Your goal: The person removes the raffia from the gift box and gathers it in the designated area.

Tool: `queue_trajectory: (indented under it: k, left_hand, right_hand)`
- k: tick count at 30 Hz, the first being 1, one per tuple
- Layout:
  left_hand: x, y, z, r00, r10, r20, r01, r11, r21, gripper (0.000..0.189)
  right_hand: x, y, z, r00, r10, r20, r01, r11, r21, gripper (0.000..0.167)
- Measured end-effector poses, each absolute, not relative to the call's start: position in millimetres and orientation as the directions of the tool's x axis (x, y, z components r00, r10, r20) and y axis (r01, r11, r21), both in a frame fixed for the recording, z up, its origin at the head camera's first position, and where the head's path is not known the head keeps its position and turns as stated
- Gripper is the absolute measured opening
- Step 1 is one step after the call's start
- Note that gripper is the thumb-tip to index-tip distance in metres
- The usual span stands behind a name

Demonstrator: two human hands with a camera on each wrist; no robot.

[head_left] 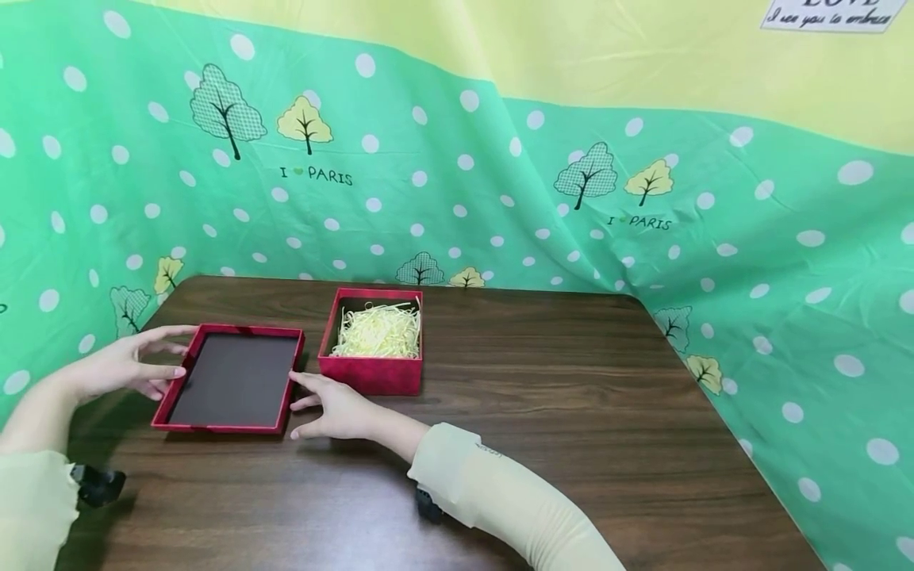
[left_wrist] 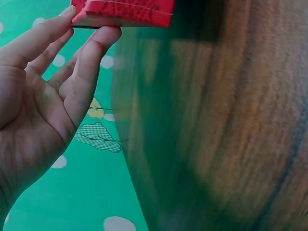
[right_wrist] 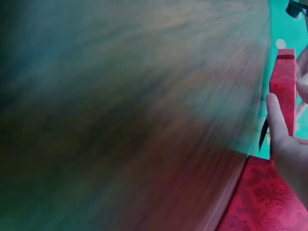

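Note:
A shallow red box lid (head_left: 236, 381) with a dark inside is turned inside-up between the two hands at the left of the table. My left hand (head_left: 139, 365) holds its left edge, thumb at the rim; in the left wrist view that hand's fingers (left_wrist: 84, 72) meet the red side of the lid (left_wrist: 125, 13). Along the right edge, my right hand (head_left: 339, 408) holds the lid with its fingertips. In the right wrist view one finger lies against the lid's patterned side (right_wrist: 285, 86). Parts of the fingers are hidden by the lid.
Just right of the lid stands a red square box (head_left: 371, 374), open at the top, with pale yellow shredded filler (head_left: 378, 331) in it. Both are on a dark wooden table (head_left: 543, 412). A green and yellow patterned cloth (head_left: 457, 198) hangs behind and beside the table.

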State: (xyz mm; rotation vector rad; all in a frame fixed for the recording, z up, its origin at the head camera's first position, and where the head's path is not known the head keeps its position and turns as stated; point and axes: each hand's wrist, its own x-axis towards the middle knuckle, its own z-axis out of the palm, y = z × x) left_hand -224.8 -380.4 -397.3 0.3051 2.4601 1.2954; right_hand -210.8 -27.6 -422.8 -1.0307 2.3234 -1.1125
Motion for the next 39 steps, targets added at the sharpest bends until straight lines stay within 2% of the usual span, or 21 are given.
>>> queue_trajectory:
  k: [7, 11, 14, 24, 29, 34, 39]
  left_hand:
    - [-226, -382, -408, -0.910, 0.354, -0.214, 0.012, 0.539, 0.842, 0.072]
    - [-227, -381, -413, -0.903, 0.368, -0.219, 0.010, 0.529, 0.849, 0.069]
    - [-228, -380, -415, -0.900, 0.370, -0.230, -0.003, 0.523, 0.852, 0.070]
    - [-234, -379, -419, -0.896, 0.373, -0.243, -0.017, 0.515, 0.857, 0.070]
    - [-234, -379, -418, -0.899, 0.371, -0.233, -0.001, 0.529, 0.848, 0.067]
    - [-235, -376, -410, -0.923, 0.349, -0.162, 0.082, 0.591, 0.803, 0.065]
    - [-238, -371, -398, -0.950, 0.299, -0.088, 0.162, 0.715, 0.680, 0.066]
  right_hand:
    - [-212, -27, -425, -0.656, -0.743, -0.135, -0.165, 0.315, -0.935, 0.087]
    - [-210, -27, -424, -0.651, -0.729, -0.212, 0.002, 0.278, -0.960, 0.088]
    - [-209, -28, -426, -0.650, -0.721, -0.238, 0.065, 0.260, -0.963, 0.089]
    - [-209, -25, -428, -0.667, -0.697, -0.263, 0.145, 0.225, -0.964, 0.089]
    - [-207, -20, -425, -0.661, -0.706, -0.254, 0.141, 0.216, -0.966, 0.087]
    - [-204, -13, -419, -0.658, -0.719, -0.225, 0.079, 0.231, -0.970, 0.083]
    - [-202, -5, -409, -0.640, -0.740, -0.209, -0.047, 0.309, -0.950, 0.075]
